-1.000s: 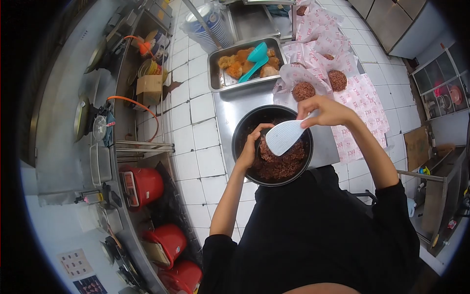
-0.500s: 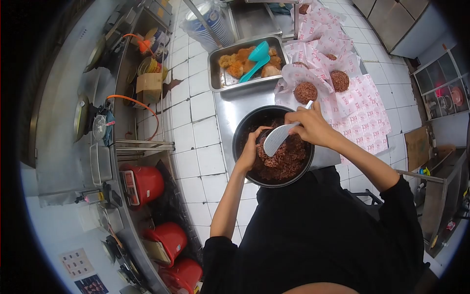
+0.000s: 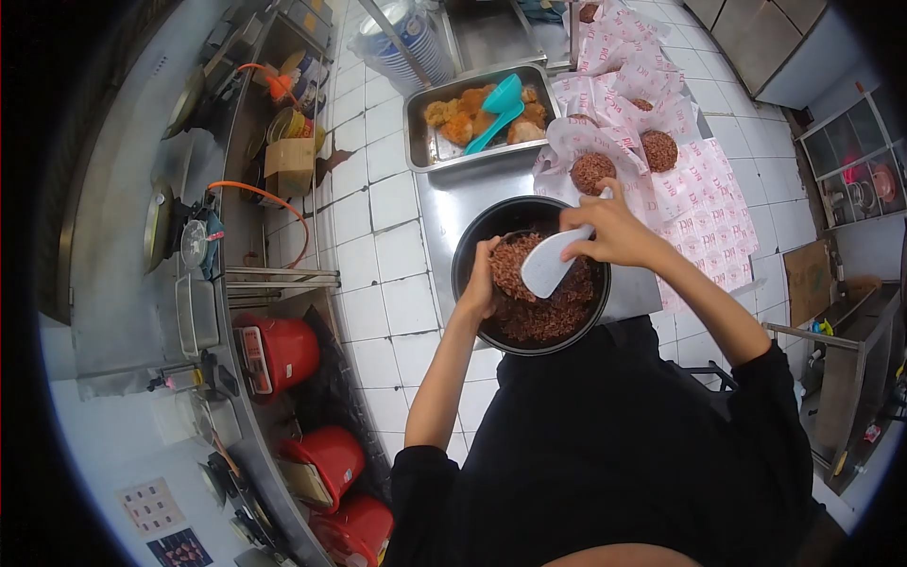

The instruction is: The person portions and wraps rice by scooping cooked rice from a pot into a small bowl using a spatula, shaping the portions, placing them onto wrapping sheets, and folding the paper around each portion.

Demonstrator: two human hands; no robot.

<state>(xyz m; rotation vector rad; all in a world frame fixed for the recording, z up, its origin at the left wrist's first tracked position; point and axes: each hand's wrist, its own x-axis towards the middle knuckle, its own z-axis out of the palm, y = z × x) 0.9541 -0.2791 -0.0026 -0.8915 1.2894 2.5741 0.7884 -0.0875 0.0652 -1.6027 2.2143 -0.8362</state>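
Observation:
Dark reddish rice point(image 3: 543, 317) lies in a round black pot point(image 3: 460, 248) at the steel table's near end. Inside the pot's left part, my left hand point(image 3: 482, 277) is wrapped round a rounded mound of rice point(image 3: 511, 265); a dark rim shows at its edge, but the vessel under it is mostly hidden. My right hand point(image 3: 609, 230) grips the handle of a white paddle point(image 3: 550, 265), whose blade rests against the mound's right side. Beyond the pot, rice balls point(image 3: 592, 173) sit on pink-printed white paper point(image 3: 704, 222).
A steel tray point(image 3: 413, 142) behind the pot holds browned food pieces and a turquoise scoop point(image 3: 503, 99). Stacked bowls in plastic point(image 3: 406, 52) stand beyond it. Red bins point(image 3: 283, 354) are under the left counter point(image 3: 241, 397). At the right is a metal stand point(image 3: 831, 378).
The rice mound in my left hand has risen into fuller view. My right hand has turned the paddle, so its blade shows broad side up again. The view has shifted slightly.

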